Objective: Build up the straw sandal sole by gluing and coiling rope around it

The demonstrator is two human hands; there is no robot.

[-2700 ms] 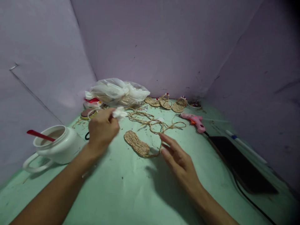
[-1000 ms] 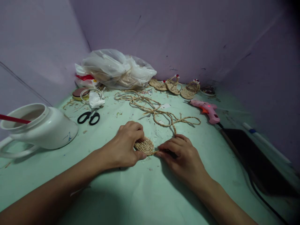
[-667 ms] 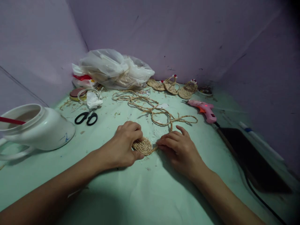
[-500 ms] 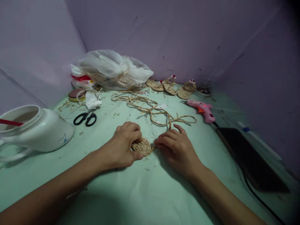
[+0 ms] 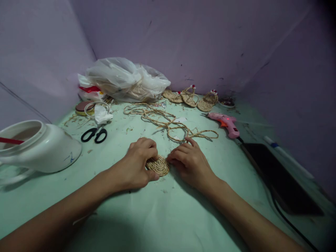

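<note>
A small sole of coiled braided twine (image 5: 160, 166) lies flat on the green table, and my left hand (image 5: 140, 162) grips its left part between thumb and fingers, hiding that end. At the sole's right edge, my right hand (image 5: 187, 162) is closed in a pinch on the twine that comes off the coil. My fingers cover the pinched stretch. From behind that hand the loose braided twine (image 5: 168, 122) runs back in loops over the table.
A white pot (image 5: 60, 147) with a red stick (image 5: 12, 140) stands left, beside black-handled scissors (image 5: 94, 135) and crumpled tissue (image 5: 102, 114). Behind are a plastic bag (image 5: 128, 78) and small woven sandals (image 5: 207, 101). Right: a pink glue gun (image 5: 225, 124), black phone (image 5: 278, 176), white pen (image 5: 288, 157).
My left hand has put down the tissue and taken hold of the sole. My right hand, pinching the twine, has moved left and round against the sole's edge.
</note>
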